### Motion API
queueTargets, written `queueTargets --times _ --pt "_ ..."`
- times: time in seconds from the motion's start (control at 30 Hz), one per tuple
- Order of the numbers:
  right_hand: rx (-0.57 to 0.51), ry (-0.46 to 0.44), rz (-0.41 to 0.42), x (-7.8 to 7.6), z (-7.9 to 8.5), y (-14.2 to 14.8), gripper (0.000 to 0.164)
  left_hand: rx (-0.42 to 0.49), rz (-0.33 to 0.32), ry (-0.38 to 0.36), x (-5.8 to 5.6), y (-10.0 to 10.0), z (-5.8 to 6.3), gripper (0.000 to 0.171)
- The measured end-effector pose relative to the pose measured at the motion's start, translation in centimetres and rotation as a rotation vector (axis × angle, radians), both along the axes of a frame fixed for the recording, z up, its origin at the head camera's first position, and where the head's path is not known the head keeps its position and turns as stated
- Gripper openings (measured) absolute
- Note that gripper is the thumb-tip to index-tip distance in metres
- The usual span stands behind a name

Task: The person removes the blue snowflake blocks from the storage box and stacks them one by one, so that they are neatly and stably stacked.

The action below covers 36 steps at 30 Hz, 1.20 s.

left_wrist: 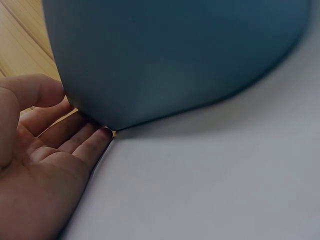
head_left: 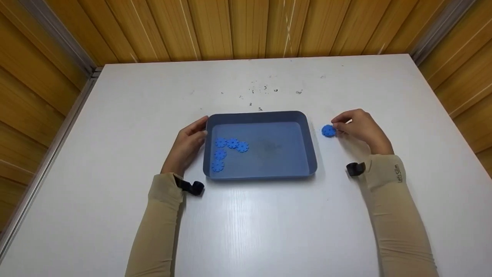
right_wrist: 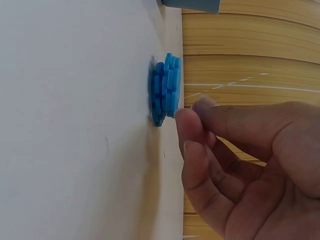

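My left hand (head_left: 188, 144) rests against the outer left wall of a shallow blue-grey tray (head_left: 261, 176). In the left wrist view, its thumb and fingertips touch the tray wall (left_wrist: 175, 55) low at the corner. To the right of the tray, my right hand (head_left: 361, 125) reaches to a small stack of blue notched plastic discs (head_left: 328, 130) on the table. Seen from the right wrist, the index fingertip is right at the upper edge of the stack (right_wrist: 167, 87); thumb and index are close together, the other fingers loosely bent.
Inside the tray, several blue notched discs (head_left: 220, 154) lie along the left side, some overlapping in a short row. The white table (head_left: 246, 227) has dark specks (head_left: 265, 89) behind the tray. Wood-patterned panels (head_left: 246, 30) stand along its back and sides.
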State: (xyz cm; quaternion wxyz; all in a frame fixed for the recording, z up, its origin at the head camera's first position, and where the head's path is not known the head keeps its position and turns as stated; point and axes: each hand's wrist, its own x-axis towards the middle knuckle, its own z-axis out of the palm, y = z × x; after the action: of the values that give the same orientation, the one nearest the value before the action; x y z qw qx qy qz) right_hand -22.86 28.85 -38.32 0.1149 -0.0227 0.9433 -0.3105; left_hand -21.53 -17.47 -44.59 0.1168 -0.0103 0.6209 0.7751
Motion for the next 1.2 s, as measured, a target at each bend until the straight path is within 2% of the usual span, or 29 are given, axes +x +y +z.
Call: queueTargets --times 0.4,0.6,0.83,1.2 --pt "0.0 -0.019 -0.008 0.0 0.4 -0.1 0.031 -0.024 -0.002 -0.006 0.1 0.0 0.1 0.055" --pt "-0.004 -0.024 -0.008 0.0 1.0 -0.5 0.034 -0.004 -0.008 0.005 0.1 0.0 0.1 0.055" --pt "-0.002 0.006 0.006 0.0 2.2 -1.7 0.037 -0.024 -0.009 0.001 0.1 0.0 0.1 0.055" --pt "-0.022 0.043 0.085 -0.1 4.4 -5.0 0.033 -0.021 -0.01 0.017 -0.1 0.0 -0.1 0.057"
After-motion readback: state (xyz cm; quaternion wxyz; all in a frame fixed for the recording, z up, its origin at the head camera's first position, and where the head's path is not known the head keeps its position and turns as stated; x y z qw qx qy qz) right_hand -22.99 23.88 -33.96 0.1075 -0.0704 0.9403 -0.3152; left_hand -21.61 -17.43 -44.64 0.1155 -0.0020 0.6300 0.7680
